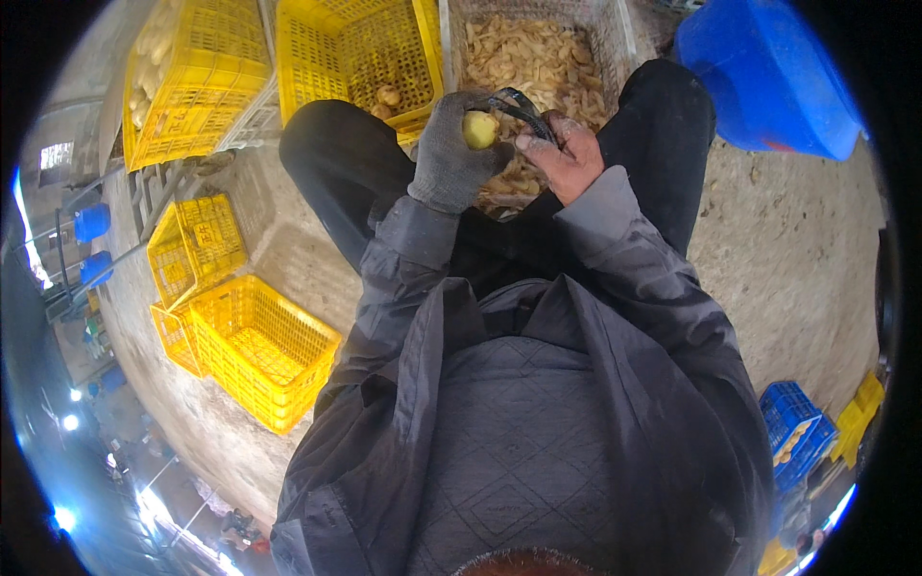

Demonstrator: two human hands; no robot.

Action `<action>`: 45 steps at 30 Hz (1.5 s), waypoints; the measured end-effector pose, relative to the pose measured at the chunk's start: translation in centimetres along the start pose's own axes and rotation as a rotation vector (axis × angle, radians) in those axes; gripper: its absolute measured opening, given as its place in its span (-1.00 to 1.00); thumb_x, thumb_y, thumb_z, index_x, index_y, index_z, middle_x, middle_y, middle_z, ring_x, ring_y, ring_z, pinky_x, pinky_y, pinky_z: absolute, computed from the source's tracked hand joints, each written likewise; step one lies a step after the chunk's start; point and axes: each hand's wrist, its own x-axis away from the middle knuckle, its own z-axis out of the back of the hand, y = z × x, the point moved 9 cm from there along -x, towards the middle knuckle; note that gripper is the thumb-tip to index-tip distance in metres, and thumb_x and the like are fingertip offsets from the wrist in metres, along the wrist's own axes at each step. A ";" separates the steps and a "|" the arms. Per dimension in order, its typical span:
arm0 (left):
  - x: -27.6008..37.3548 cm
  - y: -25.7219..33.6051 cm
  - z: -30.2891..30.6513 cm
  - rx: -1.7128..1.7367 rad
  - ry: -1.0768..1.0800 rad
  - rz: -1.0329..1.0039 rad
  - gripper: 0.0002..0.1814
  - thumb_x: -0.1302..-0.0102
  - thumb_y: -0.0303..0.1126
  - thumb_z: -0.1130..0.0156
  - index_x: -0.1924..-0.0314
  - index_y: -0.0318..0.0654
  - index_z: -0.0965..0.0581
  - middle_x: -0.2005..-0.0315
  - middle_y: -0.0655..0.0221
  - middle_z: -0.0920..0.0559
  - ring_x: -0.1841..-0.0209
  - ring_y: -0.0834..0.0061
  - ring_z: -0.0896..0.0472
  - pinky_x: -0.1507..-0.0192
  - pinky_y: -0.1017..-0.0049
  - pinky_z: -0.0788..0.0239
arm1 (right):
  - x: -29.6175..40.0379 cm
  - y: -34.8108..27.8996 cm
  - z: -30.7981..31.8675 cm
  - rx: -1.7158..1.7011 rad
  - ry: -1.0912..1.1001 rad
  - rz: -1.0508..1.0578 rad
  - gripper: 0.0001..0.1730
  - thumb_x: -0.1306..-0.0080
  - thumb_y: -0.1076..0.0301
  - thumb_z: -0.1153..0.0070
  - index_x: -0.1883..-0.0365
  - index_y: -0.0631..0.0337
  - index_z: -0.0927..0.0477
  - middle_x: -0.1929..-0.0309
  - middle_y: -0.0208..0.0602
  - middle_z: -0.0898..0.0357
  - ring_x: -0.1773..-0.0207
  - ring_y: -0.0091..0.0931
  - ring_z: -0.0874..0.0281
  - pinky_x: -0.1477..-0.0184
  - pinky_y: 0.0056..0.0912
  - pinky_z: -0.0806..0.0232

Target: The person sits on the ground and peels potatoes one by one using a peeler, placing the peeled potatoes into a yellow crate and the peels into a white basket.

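My left hand [452, 147], in a grey knitted glove, is closed around a potato [480, 130] whose pale yellow, peeled face shows. Close on its right, my bare right hand [567, 157] grips a dark-handled peeler [522, 111], its looped head reaching toward the potato. Whether the blade touches the potato cannot be told. Beneath and beyond both hands, a whitish plastic crate [628, 32] holds a heap of brown and pale peelings [533, 61]. A yellow plastic crate [287, 72] left of it holds brown, unpeeled potatoes [387, 95].
Pale potatoes fill a yellow crate [202, 108] at upper left. A large blue plastic tub [763, 79] stands at upper right. Yellow crates [266, 389] stand on the concrete floor [778, 266] at left. Blue crates [789, 410] with potatoes are at lower right. My knees flank the peelings.
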 end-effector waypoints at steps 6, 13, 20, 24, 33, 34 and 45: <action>0.2 0.8 -0.1 -0.080 -0.001 -0.105 -0.40 0.14 -0.47 -0.43 0.01 -0.26 -0.44 0.12 0.14 -0.51 0.04 0.14 -0.52 -0.02 0.31 -0.38 | 0.6 -3.4 -0.7 0.228 -0.151 0.193 -0.63 -0.23 0.24 -0.23 0.15 0.38 -0.56 0.33 -0.09 -0.60 0.30 -0.35 -0.56 0.21 -0.31 -0.37; 0.2 2.6 1.7 -0.303 0.112 -0.187 -0.49 0.05 -0.46 -0.41 0.03 -0.26 -0.47 0.19 0.18 -0.57 0.11 0.24 -0.59 0.05 0.37 -0.44 | 2.7 -0.1 0.4 0.507 -0.172 0.245 -0.62 -0.24 0.19 -0.19 0.18 0.38 -0.56 0.36 0.07 -0.59 0.28 -0.09 -0.58 0.24 -0.21 -0.37; 0.2 1.7 3.8 -0.328 0.172 -0.032 -0.51 0.03 -0.41 -0.40 0.04 -0.25 -0.48 0.19 0.19 -0.56 0.15 0.32 -0.58 0.07 0.39 -0.42 | 1.8 -3.2 3.2 0.334 0.064 0.175 -0.69 -0.27 0.25 -0.20 0.27 0.39 -0.58 0.44 0.01 -0.56 0.37 -0.30 -0.55 0.28 -0.26 -0.35; 0.7 1.1 2.1 -0.068 0.062 0.005 -0.48 0.06 -0.47 -0.42 0.04 -0.26 -0.46 0.16 0.23 -0.55 0.13 0.36 -0.56 0.06 0.42 -0.42 | 1.2 -4.4 1.2 0.453 -0.072 0.256 -0.62 -0.22 0.19 -0.20 0.23 0.39 -0.56 0.44 0.08 -0.55 0.32 -0.11 -0.57 0.27 -0.19 -0.37; 2.3 1.9 -0.6 0.099 -0.254 -0.050 -0.43 0.05 -0.52 -0.38 -0.04 -0.26 -0.43 0.17 0.38 -0.57 0.10 0.53 -0.53 0.02 0.47 -0.41 | 1.1 -4.1 -1.1 0.802 -0.366 0.291 -0.56 -0.07 0.20 -0.19 0.10 0.24 -0.56 0.37 -0.02 -0.57 0.25 -0.07 -0.56 0.17 -0.07 -0.41; 2.6 1.0 -1.1 0.204 -0.316 0.052 -0.35 0.07 -0.50 -0.43 -0.09 -0.28 -0.42 0.14 0.39 -0.59 0.08 0.53 -0.54 0.00 0.48 -0.42 | 1.5 -5.2 -0.8 0.797 -0.282 0.506 -0.52 -0.05 0.20 -0.22 0.06 0.22 -0.55 0.38 -0.05 -0.58 0.25 -0.08 -0.56 0.16 -0.08 -0.42; 4.2 -1.2 -4.8 0.394 -0.579 0.310 -0.20 0.21 -0.57 -0.44 -0.15 -0.35 -0.35 0.06 0.32 -0.52 0.06 0.48 -0.51 0.02 0.49 -0.43 | -0.3 -2.2 0.8 1.048 -0.554 0.610 -0.37 0.05 0.34 -0.28 -0.07 0.14 -0.48 0.02 -0.10 -0.54 0.04 -0.10 -0.53 0.03 -0.13 -0.43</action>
